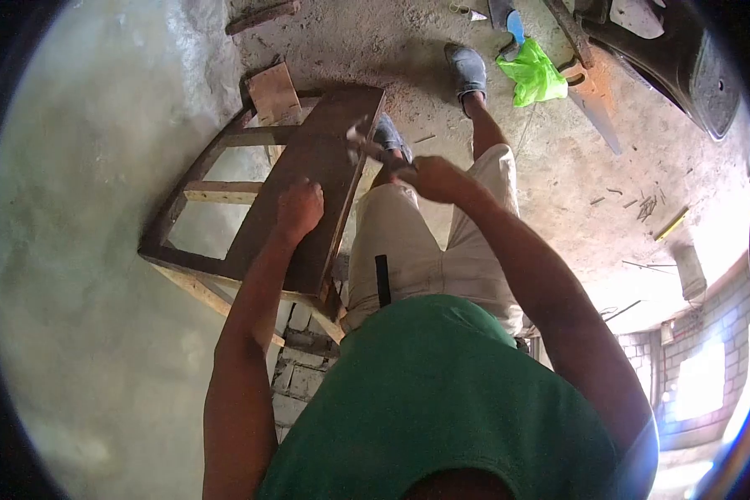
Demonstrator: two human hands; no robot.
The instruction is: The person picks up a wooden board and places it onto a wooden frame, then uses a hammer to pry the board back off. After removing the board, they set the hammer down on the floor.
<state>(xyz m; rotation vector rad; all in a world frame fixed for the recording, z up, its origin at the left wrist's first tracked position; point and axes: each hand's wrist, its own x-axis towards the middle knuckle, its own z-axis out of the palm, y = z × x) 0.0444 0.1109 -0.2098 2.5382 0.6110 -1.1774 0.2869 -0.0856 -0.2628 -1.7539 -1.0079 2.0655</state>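
Note:
A dark brown board [329, 142] lies along the near side of a wooden frame [208, 171] with crosspieces and open gaps. My left hand [301, 208] is closed over the board, its fingers curled; what they hold, if anything, is hidden. To the right, my right hand [435, 179] is wrapped round the handle of a hammer [373, 150]. The hammer's head is blurred and appears over the board's right edge. A small square piece of wood [273, 93] rests at the frame's far end.
On the floor lie a bright green plastic bag [532, 73], a handsaw [592, 108], a blue-handled tool [515, 29] and scattered sticks. A dark chair [700, 75] stands at the upper right. Grey blocks [304, 382] sit beneath the frame's near end.

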